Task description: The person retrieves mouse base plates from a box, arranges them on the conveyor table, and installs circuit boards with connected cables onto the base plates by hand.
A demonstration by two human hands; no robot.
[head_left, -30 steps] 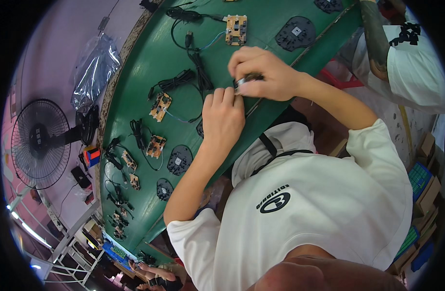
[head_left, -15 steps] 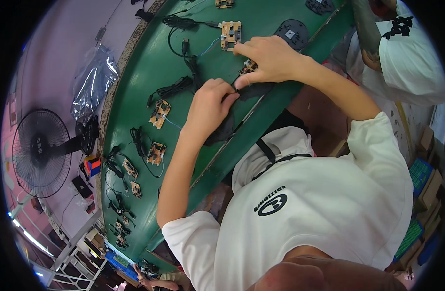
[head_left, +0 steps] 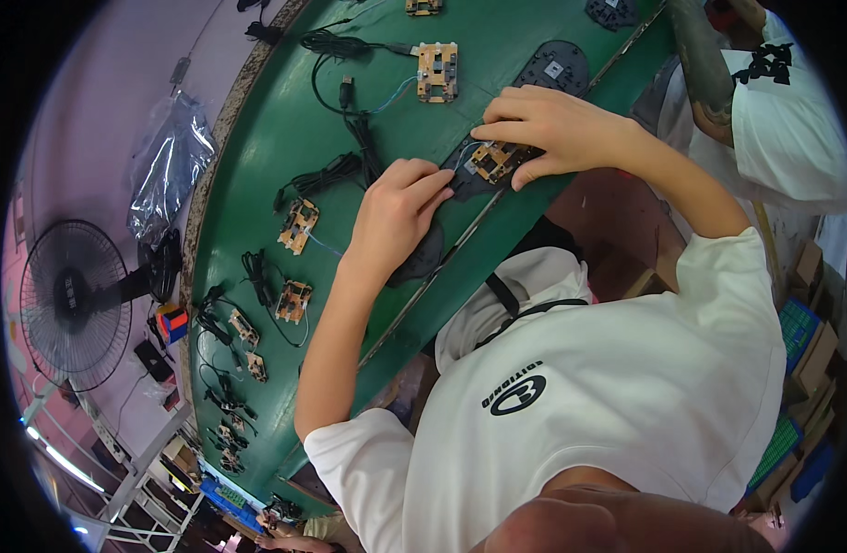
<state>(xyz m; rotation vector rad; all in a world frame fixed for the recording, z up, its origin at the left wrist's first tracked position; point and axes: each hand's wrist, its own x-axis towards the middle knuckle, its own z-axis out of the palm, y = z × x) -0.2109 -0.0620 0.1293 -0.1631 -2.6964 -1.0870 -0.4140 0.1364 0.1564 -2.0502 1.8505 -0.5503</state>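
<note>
A brown circuit board (head_left: 491,165) lies over a black mouse base (head_left: 467,182) near the table's front edge, thin pale wires at its left end. My right hand (head_left: 566,134) bends over the board, thumb on the near side and fingers on the far side, hiding its right part. At the base's left end, my left hand (head_left: 397,207) is closed, thumb and forefinger pinched; what sits between them is hidden. Under my left wrist rests another dark mouse base (head_left: 420,258), partly covered. A further mouse base (head_left: 554,66) lies just beyond my right hand.
The green table (head_left: 248,198) carries several boards with coiled black cables, including a board (head_left: 438,72) beyond my hands and a cable bundle (head_left: 326,175) to the left. A fan (head_left: 76,304) stands past the far edge. Another person (head_left: 764,120) is at the right.
My right hand has moved right and toward me, away from my left fingertips, uncovering the board and wires. My left hand stays pinched in nearly the same place.
</note>
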